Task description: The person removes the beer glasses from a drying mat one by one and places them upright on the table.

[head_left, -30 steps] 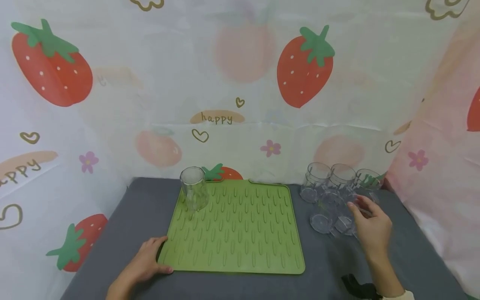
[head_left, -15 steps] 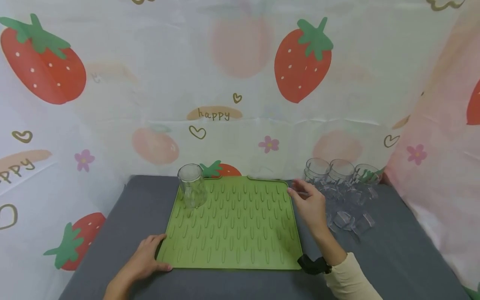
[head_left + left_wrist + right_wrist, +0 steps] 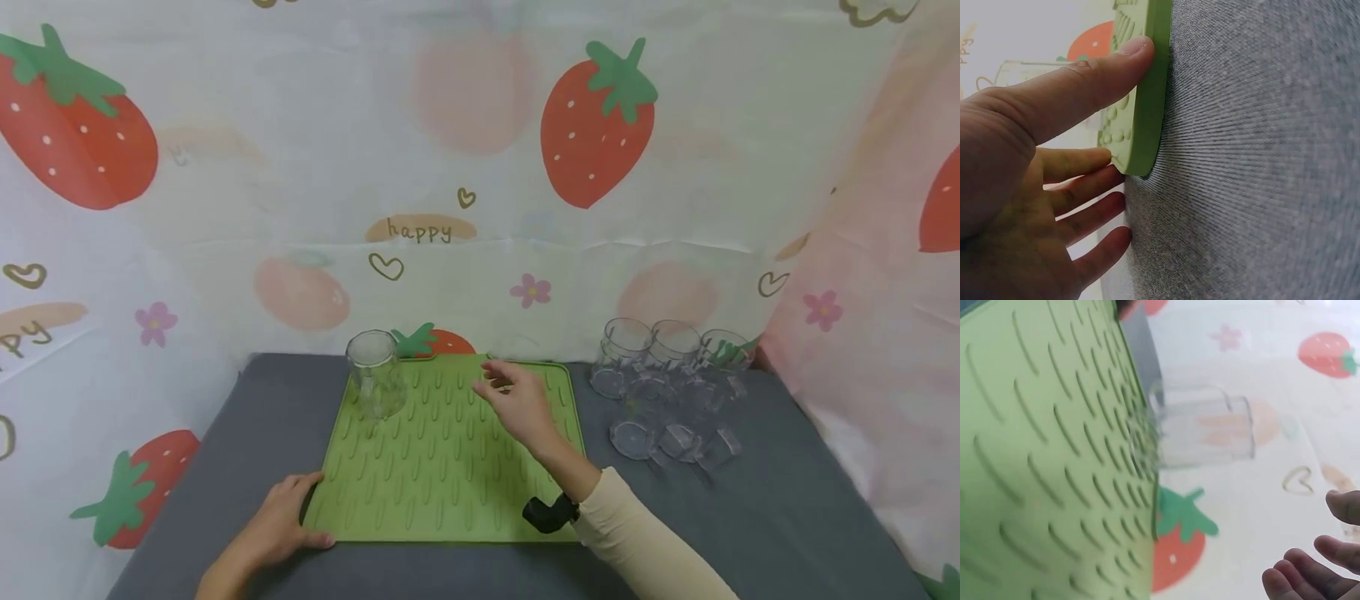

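Observation:
A green ridged drying mat point(image 3: 420, 504) lies on the grey table. At its back left corner stands a clear glass mug point(image 3: 378, 379), whose handle shows in the right wrist view. My right hand point(image 3: 520, 408) is over the back half of the mat, right of that mug, fingers loosely bent with nothing between them. In the right wrist view its fingertips point(image 3: 1279, 584) are apart from the mug. My left hand point(image 3: 279, 518) is at the mat's near left corner. Its straight thumb point(image 3: 1104, 78) rests on the near edge, and its extended fingers lie along the left side.
Several clear mugs point(image 3: 632, 437) stand in a tight group on the grey table point(image 3: 810, 500), right of the mat. Behind the table hangs a strawberry-print cloth point(image 3: 495, 208), which also closes off both sides.
My right hand has moved left from the group of mugs to above the mat, carrying nothing. The left hand keeps its place at the mat's corner.

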The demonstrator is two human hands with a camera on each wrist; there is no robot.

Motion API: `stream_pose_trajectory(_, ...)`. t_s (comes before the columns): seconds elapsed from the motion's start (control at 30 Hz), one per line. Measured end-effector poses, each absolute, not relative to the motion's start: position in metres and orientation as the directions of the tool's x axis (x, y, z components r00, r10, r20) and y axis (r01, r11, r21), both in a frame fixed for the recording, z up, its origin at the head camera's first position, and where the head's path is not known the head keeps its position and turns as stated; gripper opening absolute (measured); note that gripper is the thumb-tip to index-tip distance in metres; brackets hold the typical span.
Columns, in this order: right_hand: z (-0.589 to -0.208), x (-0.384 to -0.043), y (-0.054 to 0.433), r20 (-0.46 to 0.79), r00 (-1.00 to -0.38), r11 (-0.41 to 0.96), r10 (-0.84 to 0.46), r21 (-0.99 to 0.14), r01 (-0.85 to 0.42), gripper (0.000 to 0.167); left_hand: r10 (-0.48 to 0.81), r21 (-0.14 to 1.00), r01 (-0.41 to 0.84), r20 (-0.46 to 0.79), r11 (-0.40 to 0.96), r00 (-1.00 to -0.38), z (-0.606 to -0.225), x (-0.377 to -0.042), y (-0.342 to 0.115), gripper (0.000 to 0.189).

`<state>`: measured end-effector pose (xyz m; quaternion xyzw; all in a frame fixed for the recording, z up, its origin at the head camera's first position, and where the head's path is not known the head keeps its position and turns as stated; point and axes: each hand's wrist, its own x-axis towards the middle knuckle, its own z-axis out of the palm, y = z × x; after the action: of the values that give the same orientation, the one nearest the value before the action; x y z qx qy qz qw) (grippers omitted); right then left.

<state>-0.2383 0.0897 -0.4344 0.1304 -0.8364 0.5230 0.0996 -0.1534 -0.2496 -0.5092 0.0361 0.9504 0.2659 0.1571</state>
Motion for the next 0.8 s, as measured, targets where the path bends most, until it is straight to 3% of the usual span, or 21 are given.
stream_pose_trajectory(0.8, -0.46, -0.243, -0.016, 0.216, -0.946, 0.418, -0.244, -0.856, -0.303, 0.036, 0.154, 0.512, 0.005, -0.249, 0.859, -0.956, -0.511, -0.152, -0.251, 0.1)
